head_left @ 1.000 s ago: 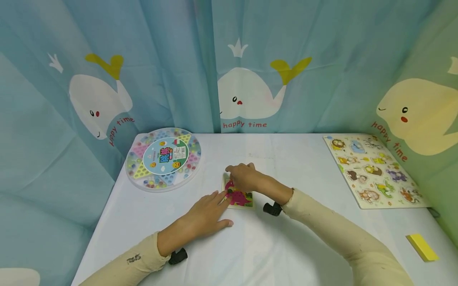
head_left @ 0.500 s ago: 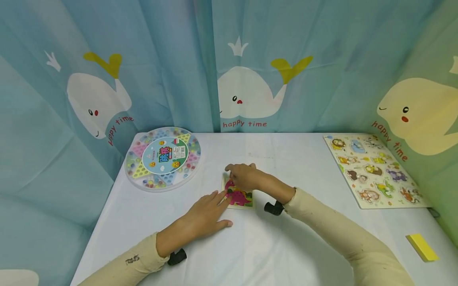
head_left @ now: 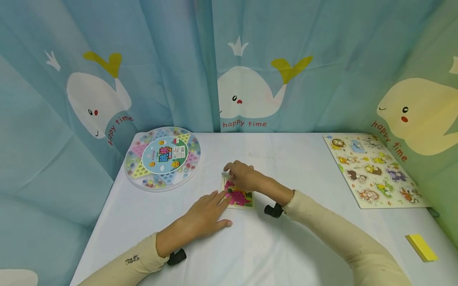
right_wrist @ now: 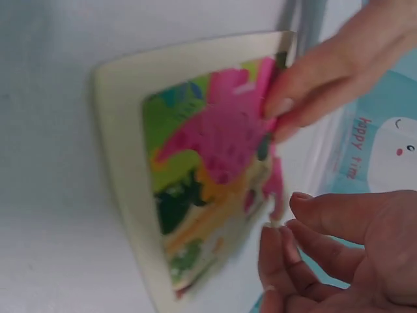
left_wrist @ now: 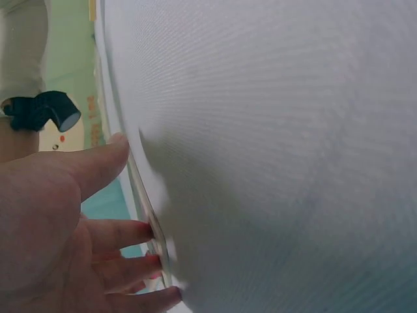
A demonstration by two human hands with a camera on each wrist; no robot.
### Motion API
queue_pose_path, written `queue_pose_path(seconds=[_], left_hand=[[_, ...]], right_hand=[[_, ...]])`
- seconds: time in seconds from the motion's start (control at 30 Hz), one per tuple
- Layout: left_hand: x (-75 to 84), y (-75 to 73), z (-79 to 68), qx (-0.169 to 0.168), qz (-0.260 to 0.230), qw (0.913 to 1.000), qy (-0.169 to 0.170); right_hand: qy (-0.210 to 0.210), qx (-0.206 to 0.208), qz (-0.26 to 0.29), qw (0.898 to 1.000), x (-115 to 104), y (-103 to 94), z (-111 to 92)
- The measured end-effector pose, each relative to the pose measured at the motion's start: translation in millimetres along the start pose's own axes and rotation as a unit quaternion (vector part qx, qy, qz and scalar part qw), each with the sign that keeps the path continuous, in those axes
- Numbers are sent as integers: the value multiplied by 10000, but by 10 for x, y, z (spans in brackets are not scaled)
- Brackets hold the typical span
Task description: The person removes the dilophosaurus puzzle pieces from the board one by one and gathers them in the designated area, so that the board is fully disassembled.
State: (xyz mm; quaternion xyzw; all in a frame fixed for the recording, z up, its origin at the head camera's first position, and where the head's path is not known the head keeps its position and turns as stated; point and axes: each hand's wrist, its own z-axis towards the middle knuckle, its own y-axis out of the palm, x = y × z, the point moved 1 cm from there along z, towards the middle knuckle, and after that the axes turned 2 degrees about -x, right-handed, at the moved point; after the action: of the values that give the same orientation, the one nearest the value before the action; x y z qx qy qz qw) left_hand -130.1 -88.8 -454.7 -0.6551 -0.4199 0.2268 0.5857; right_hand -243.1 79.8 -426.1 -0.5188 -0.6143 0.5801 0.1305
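Taking the small cream-framed dinosaur puzzle [right_wrist: 126, 130] as our clock's centre, we see it lying flat on the white tablecloth [head_left: 222, 254], mid-table and well in from every table edge. Our left hand [head_left: 205, 214] comes in from eight o'clock, fingers extended and apart, their tips resting on the board's left edge and on the pink dinosaur picture [right_wrist: 228, 130]; it grasps nothing. Our right hand [head_left: 241, 177] sits at twelve o'clock, over the far rim, its thumb and fingertips pinched together on a small pink puzzle piece [right_wrist: 277, 182], whose outline is partly hidden and blurred. At ten o'clock the round Chinese checkers set [head_left: 164, 157] lies near the table's far-left corner, with a strip of cloth between it and our hands. A broader stretch runs towards half past two, up to the slanting edge of the animal puzzle board [head_left: 390, 204]. The yellow block [head_left: 421, 247] lies well apart, between three and four o'clock, near the right-hand table edge.
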Motion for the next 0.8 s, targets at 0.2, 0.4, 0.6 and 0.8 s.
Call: queue_pose_path(seconds=[0.2,0.4,0.6,0.8], left_hand=[[8,-22,4,57,-75,9999,48],[13,-23,16,85,-78,9999,32],[17,-8,24,20,-169,9998,-39],[23,7,12,-44,-308,9995,-101]], right_hand=[[-101,115,216,9996,52,64,34],[-498,143,539,9972,109,1,-21],[-567,365,913,9935,287,-186,-160],[-416,679,1289,9885,646,-392,-347]])
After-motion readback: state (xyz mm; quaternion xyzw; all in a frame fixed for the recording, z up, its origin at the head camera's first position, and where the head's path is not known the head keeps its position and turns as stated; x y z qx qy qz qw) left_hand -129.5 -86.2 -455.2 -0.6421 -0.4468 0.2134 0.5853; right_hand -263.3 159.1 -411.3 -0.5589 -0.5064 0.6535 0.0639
